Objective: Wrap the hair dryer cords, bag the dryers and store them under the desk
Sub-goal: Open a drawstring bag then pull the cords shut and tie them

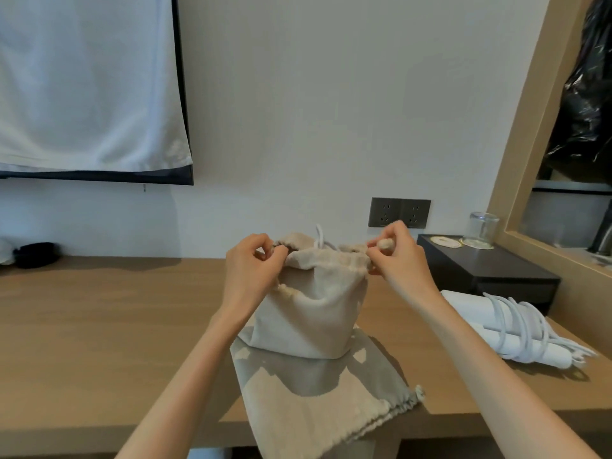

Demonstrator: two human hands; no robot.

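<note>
A beige drawstring bag [314, 313] stands upright on the wooden desk [99, 313], bulging, with a loop of white cord [319, 235] poking out of its mouth. My left hand [250, 270] pinches the left side of the bag's gathered rim. My right hand [399, 251] pinches the right side, holding the drawstring's wooden bead. A second beige bag [314, 402] lies flat under and in front of the first, hanging over the desk's front edge. A white hair dryer [506, 329] with its cord wrapped round it lies on the desk to the right.
A black box [490, 270] stands at the back right, carrying a glass jar [483, 226] and coasters. A dark double socket [399, 212] is on the wall behind. A black object [34, 255] lies at the far left. A wood-framed mirror [556, 193] borders the right.
</note>
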